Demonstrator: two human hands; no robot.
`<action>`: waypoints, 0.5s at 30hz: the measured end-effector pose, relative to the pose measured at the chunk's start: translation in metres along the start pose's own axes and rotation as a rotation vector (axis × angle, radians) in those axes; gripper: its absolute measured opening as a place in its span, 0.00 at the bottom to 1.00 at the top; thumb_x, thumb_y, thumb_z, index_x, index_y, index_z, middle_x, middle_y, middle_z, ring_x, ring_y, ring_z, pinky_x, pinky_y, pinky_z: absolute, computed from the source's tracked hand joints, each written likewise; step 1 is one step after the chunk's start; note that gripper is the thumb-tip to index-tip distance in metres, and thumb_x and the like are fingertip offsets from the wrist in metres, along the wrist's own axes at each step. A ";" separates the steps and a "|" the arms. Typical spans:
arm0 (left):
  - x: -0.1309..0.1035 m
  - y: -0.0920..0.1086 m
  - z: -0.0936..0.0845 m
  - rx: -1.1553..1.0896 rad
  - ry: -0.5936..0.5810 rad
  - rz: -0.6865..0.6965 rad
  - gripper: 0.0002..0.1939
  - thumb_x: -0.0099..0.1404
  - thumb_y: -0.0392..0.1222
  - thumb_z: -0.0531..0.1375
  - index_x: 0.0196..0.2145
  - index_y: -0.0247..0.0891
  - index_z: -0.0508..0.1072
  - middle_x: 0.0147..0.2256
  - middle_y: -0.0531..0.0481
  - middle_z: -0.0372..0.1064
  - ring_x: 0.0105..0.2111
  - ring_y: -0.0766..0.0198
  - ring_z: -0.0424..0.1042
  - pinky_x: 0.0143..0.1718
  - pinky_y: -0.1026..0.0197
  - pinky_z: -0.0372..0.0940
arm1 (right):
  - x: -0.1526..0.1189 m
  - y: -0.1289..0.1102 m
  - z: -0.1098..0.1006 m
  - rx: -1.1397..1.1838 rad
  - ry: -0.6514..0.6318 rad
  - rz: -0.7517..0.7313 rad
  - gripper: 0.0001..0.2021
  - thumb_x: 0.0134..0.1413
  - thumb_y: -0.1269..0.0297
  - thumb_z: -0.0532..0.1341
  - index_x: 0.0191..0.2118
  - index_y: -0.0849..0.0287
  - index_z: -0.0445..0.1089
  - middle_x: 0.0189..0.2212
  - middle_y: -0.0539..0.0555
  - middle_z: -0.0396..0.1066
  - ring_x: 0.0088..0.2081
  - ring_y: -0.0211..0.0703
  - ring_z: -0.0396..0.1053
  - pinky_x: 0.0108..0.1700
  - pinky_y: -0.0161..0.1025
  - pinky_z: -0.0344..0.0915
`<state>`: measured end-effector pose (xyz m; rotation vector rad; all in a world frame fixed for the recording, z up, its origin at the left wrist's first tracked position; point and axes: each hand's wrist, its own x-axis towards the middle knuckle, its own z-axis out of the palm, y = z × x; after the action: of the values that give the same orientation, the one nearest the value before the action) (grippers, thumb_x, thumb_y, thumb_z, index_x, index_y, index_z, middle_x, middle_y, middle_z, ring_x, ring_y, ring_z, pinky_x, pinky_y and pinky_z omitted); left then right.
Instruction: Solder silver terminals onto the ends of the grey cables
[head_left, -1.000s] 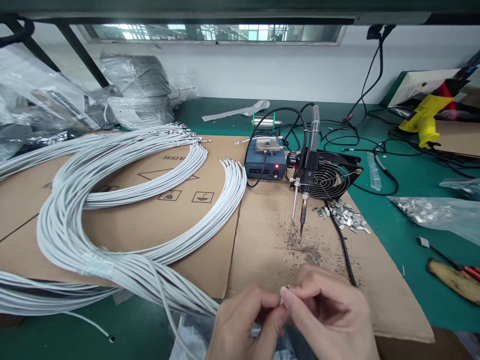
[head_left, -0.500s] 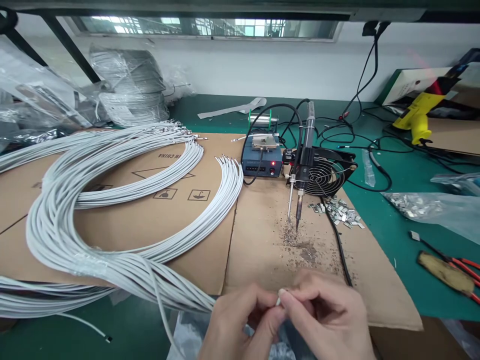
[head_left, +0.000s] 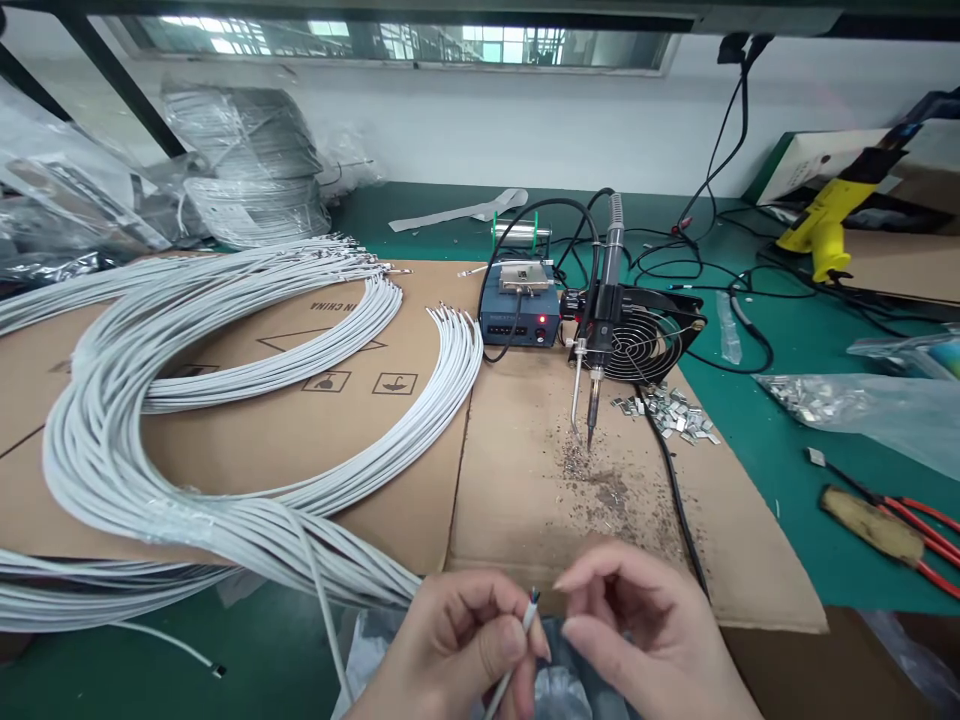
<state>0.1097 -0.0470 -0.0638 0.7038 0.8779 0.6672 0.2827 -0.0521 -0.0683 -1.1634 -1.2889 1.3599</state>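
Between thumb and fingers, my left hand (head_left: 469, 640) pinches a white cable (head_left: 529, 612) near its end. Dark wire ends poke out of the cable's tip, which points up and away from me. Just to the right of that tip is my right hand (head_left: 645, 625), its thumb and forefinger apart with nothing between them. Both hands are at the front edge of the cardboard sheet (head_left: 510, 500). A large bundle of white cables (head_left: 165, 520) lies coiled on the left, bound with clear wrap.
A soldering iron (head_left: 606, 300) hangs tip down in its stand, by a blue station (head_left: 517, 315) with a lit red lamp. Behind are a fan (head_left: 645, 340) and a solder spool (head_left: 521, 232). Small metal connectors (head_left: 682, 415) lie right, with red-handled pliers (head_left: 926, 540) beyond.
My right hand has let go of the cable end and moved slightly right, its fingers parting. The cable tip now shows in my left hand. The view has shifted a little.
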 end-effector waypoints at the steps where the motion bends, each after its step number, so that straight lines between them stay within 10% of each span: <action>1: 0.001 -0.001 0.000 0.008 -0.009 0.001 0.18 0.51 0.52 0.63 0.23 0.32 0.69 0.15 0.53 0.63 0.13 0.75 0.59 0.16 0.73 0.53 | 0.002 -0.002 0.001 -0.061 -0.029 0.000 0.05 0.43 0.67 0.65 0.30 0.56 0.72 0.20 0.48 0.63 0.21 0.35 0.55 0.23 0.33 0.51; 15: 0.001 0.003 -0.001 0.533 -0.001 0.119 0.18 0.58 0.52 0.55 0.23 0.32 0.65 0.17 0.51 0.61 0.14 0.70 0.63 0.15 0.72 0.53 | 0.017 -0.028 -0.007 -0.500 -0.272 -0.139 0.06 0.48 0.71 0.60 0.24 0.61 0.70 0.18 0.49 0.63 0.23 0.36 0.61 0.25 0.33 0.54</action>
<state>0.1087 -0.0444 -0.0619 1.2406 1.0302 0.5386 0.2874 -0.0331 -0.0416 -1.2109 -1.9472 1.1520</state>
